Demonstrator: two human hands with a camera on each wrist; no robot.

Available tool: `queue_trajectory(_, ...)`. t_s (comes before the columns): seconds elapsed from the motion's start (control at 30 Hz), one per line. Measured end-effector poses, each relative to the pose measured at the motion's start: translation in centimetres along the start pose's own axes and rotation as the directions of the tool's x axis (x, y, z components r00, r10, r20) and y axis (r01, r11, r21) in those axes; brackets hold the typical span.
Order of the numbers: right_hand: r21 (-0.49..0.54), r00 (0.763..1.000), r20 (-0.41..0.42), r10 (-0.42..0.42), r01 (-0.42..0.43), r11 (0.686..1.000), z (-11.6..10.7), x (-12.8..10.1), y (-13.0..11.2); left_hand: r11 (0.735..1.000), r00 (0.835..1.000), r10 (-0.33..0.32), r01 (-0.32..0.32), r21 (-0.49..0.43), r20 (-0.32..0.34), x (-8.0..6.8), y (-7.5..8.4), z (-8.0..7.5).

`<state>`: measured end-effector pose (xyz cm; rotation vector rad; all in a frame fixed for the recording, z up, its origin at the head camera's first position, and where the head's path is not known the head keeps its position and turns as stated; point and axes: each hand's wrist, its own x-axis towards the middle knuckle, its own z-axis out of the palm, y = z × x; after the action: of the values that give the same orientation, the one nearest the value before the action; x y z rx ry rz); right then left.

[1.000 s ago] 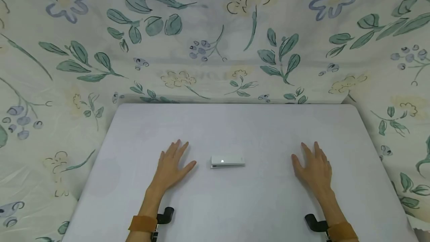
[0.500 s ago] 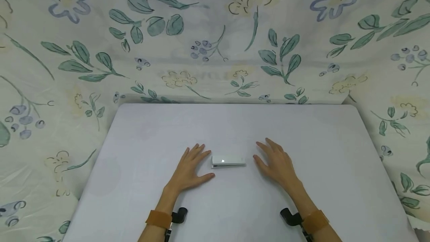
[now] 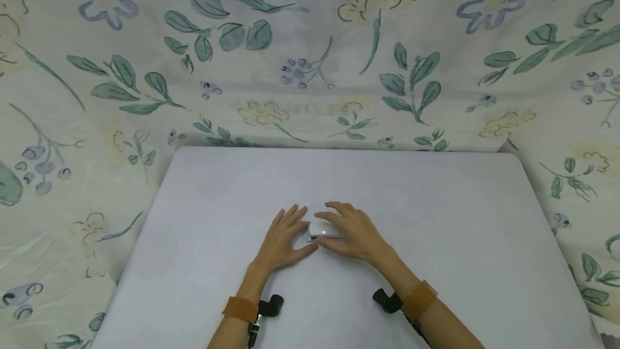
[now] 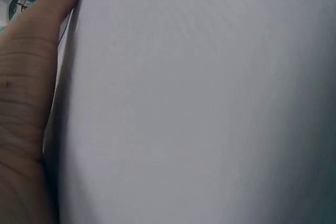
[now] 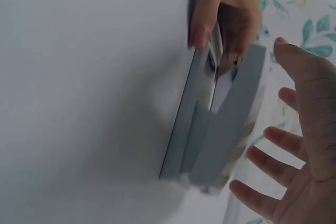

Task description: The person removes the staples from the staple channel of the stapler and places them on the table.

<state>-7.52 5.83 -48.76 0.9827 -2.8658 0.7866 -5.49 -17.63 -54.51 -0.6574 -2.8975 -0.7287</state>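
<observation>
1. Left hand (image 3: 283,241) lay flat, fingers relaxed, touching the stapler's left end
2. White stapler (image 3: 321,230) sat mid-table (image 3: 460,241), between both hands
3. Right hand (image 3: 351,236) hovered spread over the stapler's right part, gripping nothing

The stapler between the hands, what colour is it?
The stapler is white to pale grey, with a metal inside. The right wrist view shows it best.
</observation>
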Motion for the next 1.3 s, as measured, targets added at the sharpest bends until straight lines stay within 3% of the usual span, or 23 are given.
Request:
queue_trajectory(0.2,-0.012,0.997,0.064,-0.05,0.051,0.999,0.8,1.6,-0.9,0.998,0.997,0.06,-0.059,0.037,-0.04,0.0,-0.3,0.1)
queue_trajectory(1.3,-0.102,0.994,0.078,-0.081,0.089,0.991,0.9,2.2,-1.1,1.0,0.999,-0.004,0.005,0.016,-0.043,-0.1,0.2,0.1)
